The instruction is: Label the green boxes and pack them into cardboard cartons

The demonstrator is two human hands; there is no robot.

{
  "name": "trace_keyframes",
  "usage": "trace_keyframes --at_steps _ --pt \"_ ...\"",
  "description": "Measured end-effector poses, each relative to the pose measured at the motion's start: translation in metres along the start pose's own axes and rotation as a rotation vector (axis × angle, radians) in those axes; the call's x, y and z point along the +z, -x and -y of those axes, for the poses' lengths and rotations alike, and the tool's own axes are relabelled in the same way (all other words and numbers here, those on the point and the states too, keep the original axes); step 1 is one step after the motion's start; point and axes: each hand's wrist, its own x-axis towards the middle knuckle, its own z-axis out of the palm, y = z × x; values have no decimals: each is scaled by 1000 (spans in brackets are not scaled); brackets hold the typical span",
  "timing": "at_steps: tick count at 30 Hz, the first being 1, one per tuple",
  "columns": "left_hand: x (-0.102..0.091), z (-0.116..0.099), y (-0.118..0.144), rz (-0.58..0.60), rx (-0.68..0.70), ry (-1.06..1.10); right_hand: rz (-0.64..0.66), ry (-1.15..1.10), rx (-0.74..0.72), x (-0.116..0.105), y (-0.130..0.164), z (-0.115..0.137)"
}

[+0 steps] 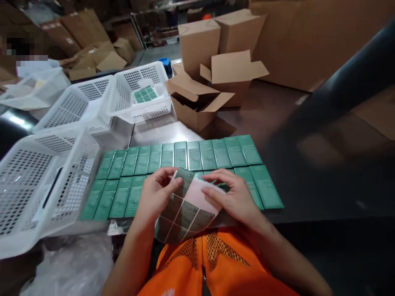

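Observation:
A sheet of dark green stickers [188,216] is held up in front of my orange vest, its upper right part bare white backing. My left hand [159,191] pinches the sheet's upper left corner between thumb and fingers. My right hand [233,195] is closed at the sheet's upper right, thumb over the white backing, fingers behind the edge. Whether a loose sticker is also in those fingers I cannot make out. Behind and beneath both hands lie two rows of flat green boxes [142,160], side by side on the table; my hands and the sheet hide part of the front row.
White perforated baskets [69,197] stand at the left; a farther basket [123,109] holds more green sticker sheets [145,94]. Open cardboard boxes [197,117] stand beyond the rows. A dark post [336,94] slants at the right. Clear plastic [74,263] hangs lower left.

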Motion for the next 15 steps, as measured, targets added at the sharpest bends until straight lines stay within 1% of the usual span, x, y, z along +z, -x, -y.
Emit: trace_keyframes --at_steps 4,7,8,10,13,14,15 --pt "0 2 6 56 32 -73 -58 58 -66 12 -5 6" --pt "3 0 12 106 45 -109 -127 132 -183 21 -5 7" --pt "3 -2 12 105 58 -122 -141 164 -248 23 -6 5" --pt "2 -8 10 69 85 -131 -175 250 -431 26 -8 -4" --pt "-3 -18 7 76 84 -79 -229 405 -716 26 -14 -22" --pt "-5 -20 7 79 82 -56 -240 441 -790 26 -15 -28" --pt "-6 -21 7 82 79 -37 -245 446 -816 26 -15 -33"
